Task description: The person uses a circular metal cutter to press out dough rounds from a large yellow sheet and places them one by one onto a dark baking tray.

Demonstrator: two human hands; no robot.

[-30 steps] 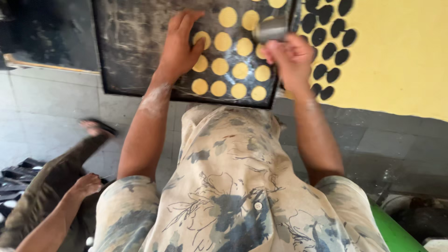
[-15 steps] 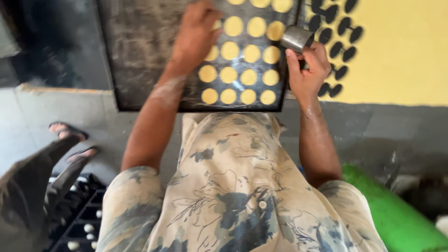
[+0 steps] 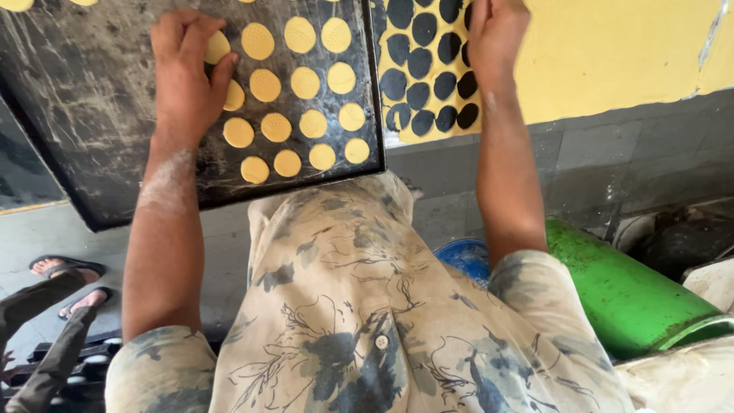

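Note:
A dark, worn baking tray [image 3: 84, 115] carries several rows of round yellow dough discs [image 3: 306, 84]. My left hand [image 3: 183, 73] rests on the tray at the left end of the rows, fingers pinched on one dough disc [image 3: 216, 47]. To the right lies a flat yellow dough sheet [image 3: 612, 53] with several round holes [image 3: 420, 76] cut in it. My right hand [image 3: 497, 34] presses down, fingers curled, at the edge of the holes. The metal round cutter seen earlier in that hand is hidden under it now.
A green cylinder [image 3: 627, 283] lies at the lower right, with a blue round object [image 3: 462, 256] beside my right elbow. Another person's sandalled feet [image 3: 65, 268] and legs [image 3: 38, 329] are at the lower left, near a dark crate [image 3: 84, 359]. Grey tiled floor lies below.
My left hand stayed at the left end of the rows with a disc under its fingers. My right hand moved with the cutter from the tray edge onto the dough sheet.

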